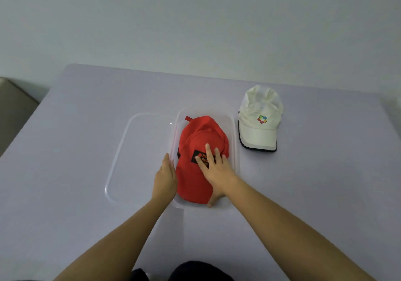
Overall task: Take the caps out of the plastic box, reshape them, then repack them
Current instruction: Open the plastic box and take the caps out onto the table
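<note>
- Clear plastic lid [138, 159] flat on the lavender table [65, 172], left of the box.
- Left hand [165, 177] with fingers pressed together, edge against the box's left wall.
- Red cap [198, 146] inside the clear plastic box [236, 150], brim toward the near end.
- Right hand [217, 170] spread flat on the cap's front panel, thumb at the brim.
- White cap [259, 117] on the table, right of the box.

red cap [201, 148] with black patch, white cap [259, 117] with multicoloured logo, dark-edged brim, lavender table [86, 150]
</note>
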`<state>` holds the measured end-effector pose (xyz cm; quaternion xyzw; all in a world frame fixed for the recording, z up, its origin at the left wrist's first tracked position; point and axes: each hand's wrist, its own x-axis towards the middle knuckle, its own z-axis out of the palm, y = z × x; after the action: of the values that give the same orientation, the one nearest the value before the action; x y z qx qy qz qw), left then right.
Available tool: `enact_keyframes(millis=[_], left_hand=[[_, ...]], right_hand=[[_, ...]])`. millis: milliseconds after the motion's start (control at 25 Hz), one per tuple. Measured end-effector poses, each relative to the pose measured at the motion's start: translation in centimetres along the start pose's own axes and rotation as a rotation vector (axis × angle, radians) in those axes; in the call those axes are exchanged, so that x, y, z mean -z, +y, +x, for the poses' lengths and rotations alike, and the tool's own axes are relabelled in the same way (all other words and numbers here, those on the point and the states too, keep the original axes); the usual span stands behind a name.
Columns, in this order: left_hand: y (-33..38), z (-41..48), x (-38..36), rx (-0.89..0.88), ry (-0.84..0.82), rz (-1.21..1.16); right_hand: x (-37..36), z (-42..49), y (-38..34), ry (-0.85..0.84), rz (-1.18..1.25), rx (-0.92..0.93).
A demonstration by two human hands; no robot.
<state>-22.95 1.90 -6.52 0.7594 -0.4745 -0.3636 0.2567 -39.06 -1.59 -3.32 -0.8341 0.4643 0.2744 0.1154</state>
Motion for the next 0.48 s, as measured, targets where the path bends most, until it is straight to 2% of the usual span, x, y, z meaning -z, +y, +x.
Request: enact_keyframes(millis=[160, 320, 480], left_hand=[[0.1, 0.0, 0.2, -0.014, -0.013, -0.017], [0.2, -0.2, 0.5, -0.006, -0.028, -0.029], [-0.1, -0.1, 0.5, -0.017, -0.035, -0.034]], right_hand=[[1.0, 0.5, -1.1, -0.055, 0.03, -0.056], [1.7, -0.6, -1.1, -0.166, 0.153, -0.016], [2.4, -2.4, 0.1, -0.043, 0.402, -0.023]])
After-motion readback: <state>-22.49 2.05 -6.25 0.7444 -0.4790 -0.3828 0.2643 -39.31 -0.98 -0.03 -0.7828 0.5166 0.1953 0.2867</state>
